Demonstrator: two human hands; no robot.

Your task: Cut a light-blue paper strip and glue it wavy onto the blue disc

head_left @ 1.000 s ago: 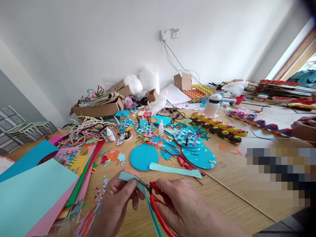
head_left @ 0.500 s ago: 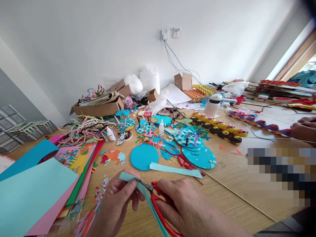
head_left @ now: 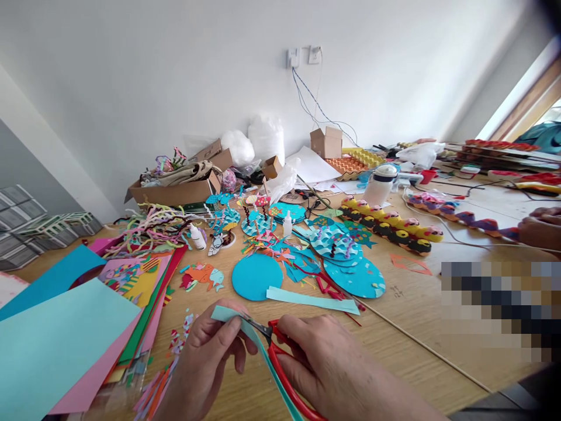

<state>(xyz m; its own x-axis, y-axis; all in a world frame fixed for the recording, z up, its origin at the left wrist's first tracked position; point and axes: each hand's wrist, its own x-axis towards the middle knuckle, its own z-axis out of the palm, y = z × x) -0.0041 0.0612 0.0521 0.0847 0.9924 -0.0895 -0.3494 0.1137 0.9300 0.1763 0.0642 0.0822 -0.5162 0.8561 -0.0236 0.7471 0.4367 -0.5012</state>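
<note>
over the cluttered wooden table, left hand fingers pinch a teal paper strip; right hand fingers grip red scissors.

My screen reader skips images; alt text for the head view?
The left hand pinches a light-blue paper strip while the right hand cuts it with red-handled scissors. Blue paper discs and coloured sheets lie on the wooden table.

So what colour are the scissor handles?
Red: the scissors in the right hand, on the paper strip in the left hand; head view.

The red scissors have edged further along the paper strip.
</note>
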